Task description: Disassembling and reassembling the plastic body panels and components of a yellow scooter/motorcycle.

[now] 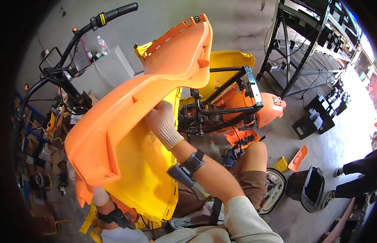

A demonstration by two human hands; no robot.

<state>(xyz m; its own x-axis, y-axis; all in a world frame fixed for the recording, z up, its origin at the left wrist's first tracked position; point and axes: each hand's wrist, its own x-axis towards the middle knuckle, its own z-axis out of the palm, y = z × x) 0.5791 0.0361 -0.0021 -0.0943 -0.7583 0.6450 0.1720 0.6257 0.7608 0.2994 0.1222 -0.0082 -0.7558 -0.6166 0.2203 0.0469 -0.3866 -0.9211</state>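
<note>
A large curved orange plastic body panel [115, 109] spans the view from upper middle to lower left, tilted in front of me. My right hand [162, 121], in a white knit glove, is closed at its lower edge, with the fingertips hidden behind it. Of my left hand [100, 196], only the gloved wrist part shows below the panel's near end; its fingers are hidden. Beneath lies a yellow body panel [148, 170], partly covered by the orange one. Just beyond my right hand is the stripped black frame [225, 109] of a scooter or similar vehicle.
Black handlebars [71, 50] rise at far left. A metal rack [296, 48] stands at back right, with black battery-like boxes [314, 125] on the floor. Nearer are a dark open tub [312, 188] and a small orange piece [298, 158]. Another person's legs [358, 174] are at right.
</note>
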